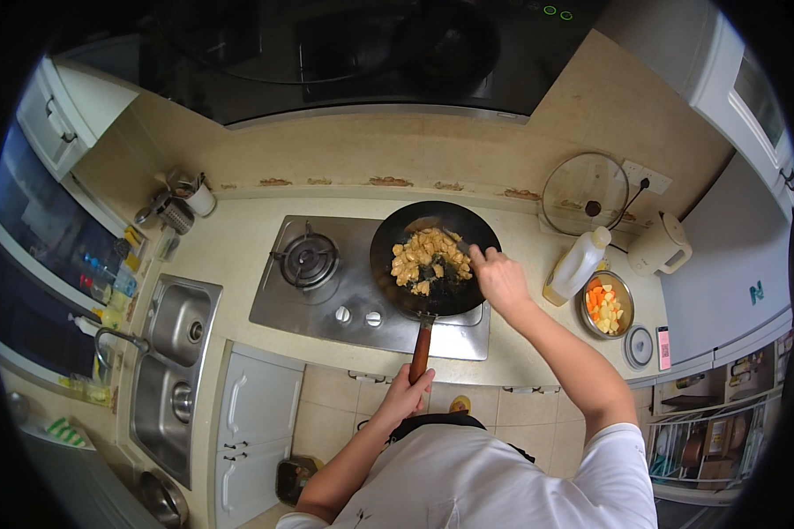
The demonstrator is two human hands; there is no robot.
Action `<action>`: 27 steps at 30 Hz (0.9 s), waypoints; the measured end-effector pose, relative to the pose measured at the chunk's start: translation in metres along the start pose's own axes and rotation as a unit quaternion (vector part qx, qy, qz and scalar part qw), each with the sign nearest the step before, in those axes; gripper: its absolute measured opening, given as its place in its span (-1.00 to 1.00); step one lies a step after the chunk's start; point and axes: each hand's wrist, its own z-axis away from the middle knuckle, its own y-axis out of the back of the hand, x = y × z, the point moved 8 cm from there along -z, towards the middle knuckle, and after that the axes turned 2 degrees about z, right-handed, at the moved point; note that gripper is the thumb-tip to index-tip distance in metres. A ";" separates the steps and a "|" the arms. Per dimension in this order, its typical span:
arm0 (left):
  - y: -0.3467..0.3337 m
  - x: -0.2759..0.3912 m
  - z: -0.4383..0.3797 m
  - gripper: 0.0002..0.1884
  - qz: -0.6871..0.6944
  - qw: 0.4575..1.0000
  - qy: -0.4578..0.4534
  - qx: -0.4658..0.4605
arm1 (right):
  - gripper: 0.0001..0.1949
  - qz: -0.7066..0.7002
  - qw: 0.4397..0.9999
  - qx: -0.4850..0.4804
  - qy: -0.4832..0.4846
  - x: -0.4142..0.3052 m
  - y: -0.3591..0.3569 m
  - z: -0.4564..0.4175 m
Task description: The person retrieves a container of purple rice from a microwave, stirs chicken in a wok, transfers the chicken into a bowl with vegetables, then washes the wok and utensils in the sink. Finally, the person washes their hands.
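Note:
My left hand point(405, 399) is closed around the wooden handle point(421, 350) of a black wok point(385, 231), which sits over the right side of the gas hob. In my right hand point(501, 278) is a spatula point(458, 242); most of its handle is hidden by the fingers. The blade reaches in among browned chunks of food, perhaps chicken point(415, 256), spread across the middle of the wok. Some dark pan surface shows between the pieces near the right.
Left of the wok is an uncovered burner point(309, 259). To the right stand an oil jug point(577, 264), a metal bowl point(588, 322) of cut carrots and potatoes, and an electric kettle point(658, 244). A glass lid point(585, 188) leans on the wall. A double sink point(180, 324) lies left.

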 end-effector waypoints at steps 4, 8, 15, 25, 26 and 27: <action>0.000 -0.004 -0.002 -0.62 -0.005 1.000 0.000 -0.002 | -0.60 0.005 0.997 -0.051 0.062 -0.022 -0.011 0.023; 0.002 -0.009 -0.004 -0.64 -0.006 1.000 0.006 0.000 | -0.65 -0.008 0.994 -0.074 0.078 -0.013 0.032 0.044; 0.002 -0.006 -0.002 -0.64 -0.019 1.000 0.011 0.000 | -0.72 0.011 0.991 -0.129 0.037 -0.015 0.114 0.078; 0.001 -0.004 -0.001 -0.63 -0.028 1.000 0.006 -0.006 | -0.88 -0.029 0.994 -0.058 -0.084 0.017 0.040 0.030; 0.003 -0.004 -0.002 -0.63 -0.023 1.000 0.003 -0.006 | -0.87 -0.028 0.994 -0.048 -0.098 0.019 0.044 0.023; 0.003 -0.005 -0.002 -0.63 -0.016 1.000 0.001 -0.009 | -0.87 -0.026 0.992 -0.040 -0.113 0.021 0.049 0.017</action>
